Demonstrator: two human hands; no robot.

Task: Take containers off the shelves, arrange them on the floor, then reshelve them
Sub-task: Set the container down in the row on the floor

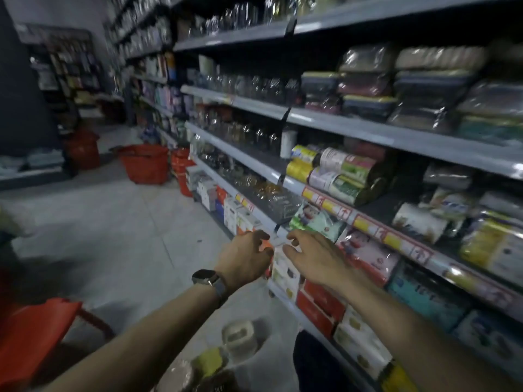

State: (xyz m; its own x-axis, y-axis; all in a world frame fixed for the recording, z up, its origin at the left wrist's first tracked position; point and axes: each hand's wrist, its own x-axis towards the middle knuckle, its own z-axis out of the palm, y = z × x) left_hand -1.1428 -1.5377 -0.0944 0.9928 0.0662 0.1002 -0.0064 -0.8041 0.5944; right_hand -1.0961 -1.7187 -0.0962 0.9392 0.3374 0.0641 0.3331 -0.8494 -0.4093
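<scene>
Both my hands reach toward the low shelf edge at centre. My left hand (245, 258), with a watch on the wrist, has its fingers curled and apart, holding nothing. My right hand (314, 254) is spread flat over white boxes (284, 271) on the bottom shelf, beside a pink wrapped pack (370, 254). On the floor near me stand a pale lidded container (239, 336), a yellow-lidded container (209, 362) and a clear one (177, 377). Wrapped stacks of containers (368, 83) fill the upper shelf.
Long grey shelving (368, 131) runs along the right, packed with jars, cans and packets. Red baskets (144, 164) stand on the tiled floor further down the aisle. A red stool (36, 329) is at my lower left. More shelves close the far end.
</scene>
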